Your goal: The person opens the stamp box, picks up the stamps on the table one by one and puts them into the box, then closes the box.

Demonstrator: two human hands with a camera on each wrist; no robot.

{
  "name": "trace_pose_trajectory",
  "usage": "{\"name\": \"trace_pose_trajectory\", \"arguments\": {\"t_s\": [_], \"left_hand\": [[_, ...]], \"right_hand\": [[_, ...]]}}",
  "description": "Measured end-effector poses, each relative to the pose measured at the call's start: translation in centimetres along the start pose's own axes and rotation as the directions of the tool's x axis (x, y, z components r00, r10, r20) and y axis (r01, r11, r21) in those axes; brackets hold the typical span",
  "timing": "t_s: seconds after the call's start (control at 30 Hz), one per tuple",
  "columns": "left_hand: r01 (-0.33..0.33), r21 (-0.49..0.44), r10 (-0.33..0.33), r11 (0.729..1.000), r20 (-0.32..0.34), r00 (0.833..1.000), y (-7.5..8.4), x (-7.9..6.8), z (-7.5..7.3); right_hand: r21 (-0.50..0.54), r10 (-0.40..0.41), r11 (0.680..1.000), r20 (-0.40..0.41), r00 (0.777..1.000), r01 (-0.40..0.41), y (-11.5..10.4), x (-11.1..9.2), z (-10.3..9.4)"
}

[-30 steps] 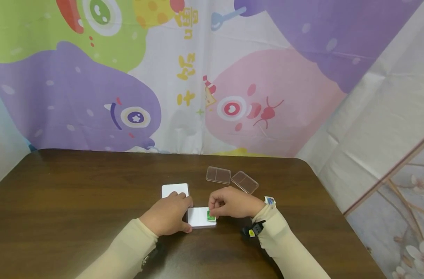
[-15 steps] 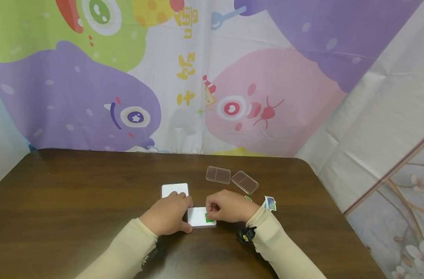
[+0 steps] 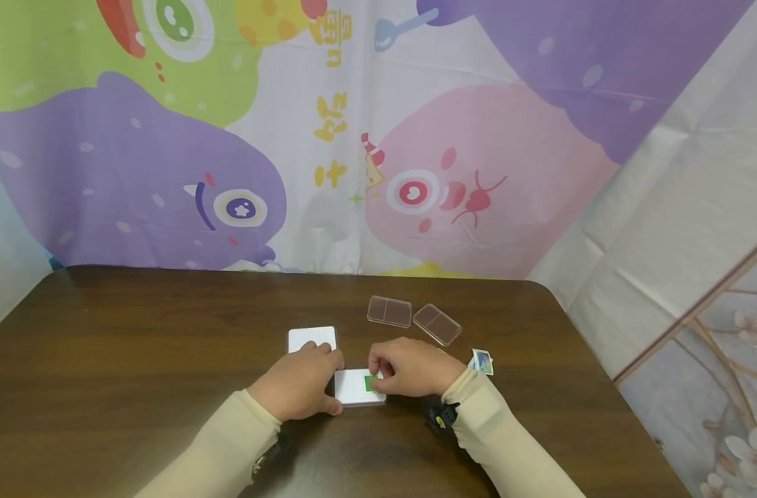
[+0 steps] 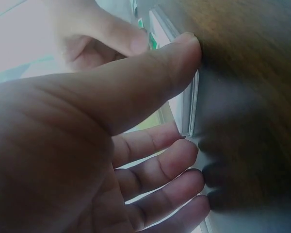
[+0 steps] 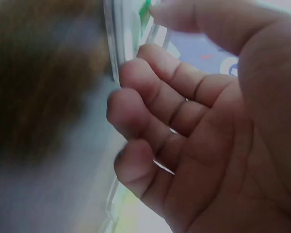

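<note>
A flat clear case with a white top (image 3: 350,389) lies on the table in the head view. My left hand (image 3: 303,380) holds its left end, the thumb at the near edge and the fingers over to the far side. Beyond those fingers lies a second white-topped case (image 3: 312,337), partly covered. On the right part of the near case is a small green square with a pale edge (image 3: 369,383). My right hand (image 3: 415,366) has its thumb tip on the square, the index finger bent close by. In the right wrist view, the thumb tip meets the green piece (image 5: 144,10).
Two clear, thin plastic cases, one on the left (image 3: 389,312) and one on the right (image 3: 437,324), lie farther back on the brown table (image 3: 135,360). Small picture pieces (image 3: 482,362) lie by the right wrist. A cartoon-print cloth (image 3: 328,228) hangs behind the table.
The green square has shifted slightly left on the white top, and the right hand has moved a little left too. Picture pieces by the right wrist show more. The left hand keeps its place.
</note>
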State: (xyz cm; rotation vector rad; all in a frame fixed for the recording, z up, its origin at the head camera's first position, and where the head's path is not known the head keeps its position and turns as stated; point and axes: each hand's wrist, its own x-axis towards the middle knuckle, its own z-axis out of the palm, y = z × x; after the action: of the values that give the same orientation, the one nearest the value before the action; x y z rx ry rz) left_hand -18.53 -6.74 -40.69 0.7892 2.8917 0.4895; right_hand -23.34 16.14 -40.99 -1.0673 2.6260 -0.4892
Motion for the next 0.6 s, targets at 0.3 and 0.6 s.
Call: {"name": "trace_pose_trajectory", "arguments": {"t_s": [0.3, 0.6], "left_hand": [[-0.043, 0.003, 0.043, 0.999, 0.004, 0.999, -0.26, 0.08, 0.06], [-0.053, 0.065, 0.056, 0.997, -0.052, 0.997, 0.15, 0.18, 0.52]], "right_hand": [[-0.006, -0.012, 1.000, 0.031, 0.999, 0.012, -0.14, 0.05, -0.16], [-0.024, -0.023, 0.999, 0.030, 0.999, 0.024, -0.60, -0.17, -0.40]]}}
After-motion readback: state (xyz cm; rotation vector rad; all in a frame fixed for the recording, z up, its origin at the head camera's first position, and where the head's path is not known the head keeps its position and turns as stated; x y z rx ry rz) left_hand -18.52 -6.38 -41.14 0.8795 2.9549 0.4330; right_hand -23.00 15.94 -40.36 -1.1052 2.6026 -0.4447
